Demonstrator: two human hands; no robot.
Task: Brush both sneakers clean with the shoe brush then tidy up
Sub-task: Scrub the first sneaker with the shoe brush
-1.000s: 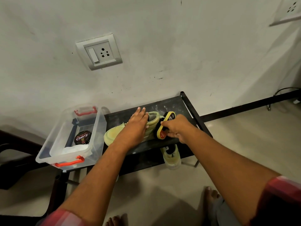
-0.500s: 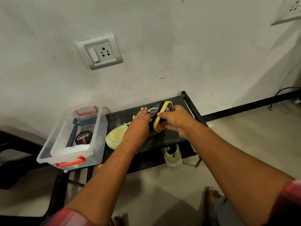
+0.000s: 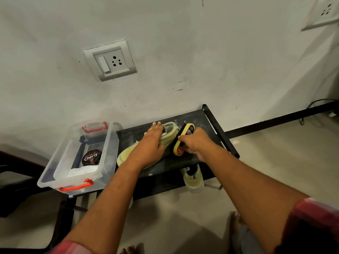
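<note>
A pale yellow-green sneaker [image 3: 169, 133] lies on the top of a low black rack [image 3: 200, 120], toe pointing left. My left hand [image 3: 150, 143] presses down on its upper and holds it still. My right hand [image 3: 195, 143] grips a yellow-backed shoe brush [image 3: 184, 140], whose black bristles rest against the sneaker's heel side. The second sneaker [image 3: 193, 177] sits on the floor under the rack's front edge, toe toward me, partly hidden by the rack.
A clear plastic box [image 3: 60, 167] with red handles stands at the rack's left end, holding a black Cherry polish tin [image 3: 91, 158] and a white cloth [image 3: 83, 171]. The wall with a socket [image 3: 110, 60] rises behind. My bare feet are on the floor below.
The brush has slid back and forth along the sneaker's heel side: up toward the collar, then down again. My left hand has stayed on the sneaker.
</note>
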